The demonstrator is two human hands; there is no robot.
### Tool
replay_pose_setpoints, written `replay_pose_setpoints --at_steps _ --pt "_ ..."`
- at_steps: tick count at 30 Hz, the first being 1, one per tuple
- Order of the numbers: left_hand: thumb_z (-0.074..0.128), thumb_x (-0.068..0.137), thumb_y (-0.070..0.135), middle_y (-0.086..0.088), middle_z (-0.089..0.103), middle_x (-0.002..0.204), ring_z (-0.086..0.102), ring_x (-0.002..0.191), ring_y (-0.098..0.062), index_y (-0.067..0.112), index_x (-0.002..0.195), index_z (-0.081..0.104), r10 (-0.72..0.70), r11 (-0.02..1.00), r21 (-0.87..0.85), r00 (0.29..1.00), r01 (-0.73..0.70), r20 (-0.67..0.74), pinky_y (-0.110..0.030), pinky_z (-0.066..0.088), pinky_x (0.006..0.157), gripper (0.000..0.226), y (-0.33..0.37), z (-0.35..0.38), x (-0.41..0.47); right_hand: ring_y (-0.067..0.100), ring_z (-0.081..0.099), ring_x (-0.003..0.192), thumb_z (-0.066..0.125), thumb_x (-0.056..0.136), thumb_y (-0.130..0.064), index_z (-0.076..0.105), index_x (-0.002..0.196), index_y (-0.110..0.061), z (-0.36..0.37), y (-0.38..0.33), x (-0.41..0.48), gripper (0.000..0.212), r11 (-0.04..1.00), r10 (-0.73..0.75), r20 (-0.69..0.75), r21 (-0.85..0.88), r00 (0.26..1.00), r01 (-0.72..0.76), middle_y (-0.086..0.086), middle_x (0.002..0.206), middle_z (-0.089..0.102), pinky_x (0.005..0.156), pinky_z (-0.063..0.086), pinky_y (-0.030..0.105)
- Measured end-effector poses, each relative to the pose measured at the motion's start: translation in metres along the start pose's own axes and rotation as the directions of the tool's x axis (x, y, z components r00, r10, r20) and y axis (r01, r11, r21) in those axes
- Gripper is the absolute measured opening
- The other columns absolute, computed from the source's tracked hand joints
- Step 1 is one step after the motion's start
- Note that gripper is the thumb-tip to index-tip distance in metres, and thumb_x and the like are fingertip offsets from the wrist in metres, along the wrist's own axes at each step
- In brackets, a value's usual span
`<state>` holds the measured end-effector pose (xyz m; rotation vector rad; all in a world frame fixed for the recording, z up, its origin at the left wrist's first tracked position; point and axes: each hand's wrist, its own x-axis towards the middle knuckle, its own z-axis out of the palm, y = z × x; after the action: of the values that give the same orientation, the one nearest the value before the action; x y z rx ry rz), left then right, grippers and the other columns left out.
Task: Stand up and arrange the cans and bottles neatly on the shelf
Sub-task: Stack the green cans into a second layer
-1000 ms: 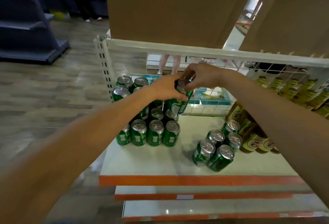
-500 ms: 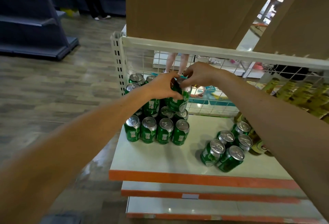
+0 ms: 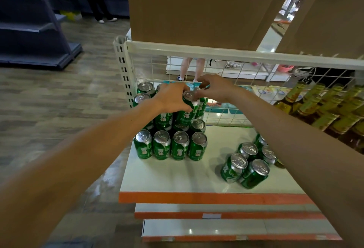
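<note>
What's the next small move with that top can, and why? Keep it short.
Probably lower the green can squarely onto the cans beneath, then loosen both grips. The left hand holds its side, the right hand pinches its top rim, and it looks slightly tilted.

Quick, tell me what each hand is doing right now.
Left hand: closed, gripping the side of the green can on top of the stack.
Right hand: closed, fingertips pinching the same can's top rim.

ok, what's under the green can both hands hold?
Under the held green can: upright green cans with silver tops, on the white shelf. Whether it touches them is hidden by its own body.
</note>
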<state>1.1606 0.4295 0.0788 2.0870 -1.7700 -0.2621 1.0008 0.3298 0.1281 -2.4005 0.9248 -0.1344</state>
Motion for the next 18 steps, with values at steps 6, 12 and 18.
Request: replay_pose_setpoints --at_steps 6,12,18 --pt "0.075 0.069 0.054 0.004 0.063 0.101 0.056 0.102 -0.020 0.020 0.116 0.059 0.005 0.989 0.146 0.995 0.010 -0.097 -0.041 0.024 0.107 0.060 -0.004 0.014 -0.012 0.026 0.060 0.113 0.067 0.090 -0.045 0.056 0.135 -0.017 0.001 0.033 -0.007 0.054 0.997 0.063 0.008 -0.043 0.998 -0.063 0.009 0.127 0.063 0.099 0.049 0.045" --pt "0.070 0.067 0.065 -0.004 0.060 0.116 0.047 0.125 -0.029 0.018 0.116 0.056 -0.039 0.967 0.248 0.995 0.061 -0.095 -0.059 0.003 0.118 0.070 -0.013 0.025 -0.012 0.025 0.055 0.123 0.063 0.092 -0.048 0.046 0.144 -0.015 0.007 0.053 -0.011 0.064 0.990 0.123 0.039 -0.079 0.992 -0.119 0.007 0.137 0.058 0.101 0.042 0.034" --pt "0.076 0.065 0.062 -0.003 0.061 0.119 0.043 0.130 -0.028 0.020 0.119 0.057 -0.111 0.984 0.131 0.992 0.118 -0.057 -0.057 -0.005 0.118 0.070 -0.013 0.021 -0.012 0.026 0.052 0.125 0.056 0.095 -0.053 0.046 0.143 -0.015 0.008 0.064 -0.019 0.062 0.979 0.167 0.075 -0.131 0.983 -0.156 0.006 0.139 0.057 0.102 0.039 0.035"
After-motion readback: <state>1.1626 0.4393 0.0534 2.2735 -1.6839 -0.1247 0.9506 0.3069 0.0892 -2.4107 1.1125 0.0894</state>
